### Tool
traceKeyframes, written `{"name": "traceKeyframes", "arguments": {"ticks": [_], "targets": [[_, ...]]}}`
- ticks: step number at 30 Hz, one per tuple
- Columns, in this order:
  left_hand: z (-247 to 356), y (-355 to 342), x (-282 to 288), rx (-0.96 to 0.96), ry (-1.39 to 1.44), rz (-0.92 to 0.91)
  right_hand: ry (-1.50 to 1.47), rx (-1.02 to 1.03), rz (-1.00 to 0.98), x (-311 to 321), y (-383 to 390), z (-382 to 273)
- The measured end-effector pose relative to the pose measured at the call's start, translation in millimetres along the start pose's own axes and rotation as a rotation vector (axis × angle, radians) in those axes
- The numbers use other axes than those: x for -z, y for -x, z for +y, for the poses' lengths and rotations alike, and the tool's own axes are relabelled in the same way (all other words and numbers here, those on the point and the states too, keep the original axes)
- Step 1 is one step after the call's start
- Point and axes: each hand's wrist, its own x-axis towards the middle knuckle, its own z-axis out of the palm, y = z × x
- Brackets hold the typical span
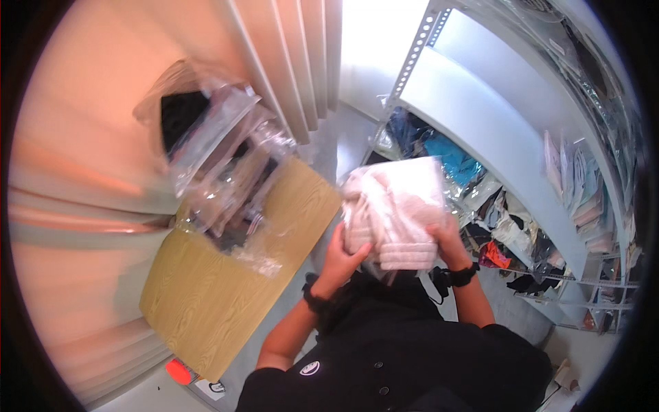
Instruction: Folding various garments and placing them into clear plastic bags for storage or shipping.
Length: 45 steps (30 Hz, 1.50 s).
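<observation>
Between my two hands is a folded pale pink, ribbed garment (395, 213) in a clear plastic bag, held up in front of my chest. My left hand (343, 257) grips its lower left side, thumb across the front. At the lower right side, my right hand (449, 244) is closed on the bag's edge. Fingers behind the bundle are hidden. Each wrist wears a black band.
A wooden table (226, 302) stands to my left with a heap of plastic-bagged clothes (233, 172) on it. Curtains (89, 206) hang behind it. On my right, a metal shelf (494, 117) holds many bagged garments (508, 226). A red-orange round object (178, 371) lies near the table's lower corner.
</observation>
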Motion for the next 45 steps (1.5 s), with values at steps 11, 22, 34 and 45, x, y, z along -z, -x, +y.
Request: {"name": "traceKeyframes", "arguments": {"ticks": [11,22,34,45], "targets": [[82.3,-168.0,-127.4,-0.362,-0.235,0.252,0.053,0.012,0.163,182.0,-304.9,-86.2],[272.2,-62.4,138.8,-0.750,-0.932,1.250,0.047,0.001,0.170,229.2,-449.5,-87.9],[265.4,-138.1,293.3,0.109,-0.265,1.020,0.237,0.569,-0.311,-118.6,-245.3,-105.3],[270.0,-122.7,253.7,-0.434,-0.213,1.032,0.140,0.222,-0.779,-344.2,-294.2,-139.2]]}}
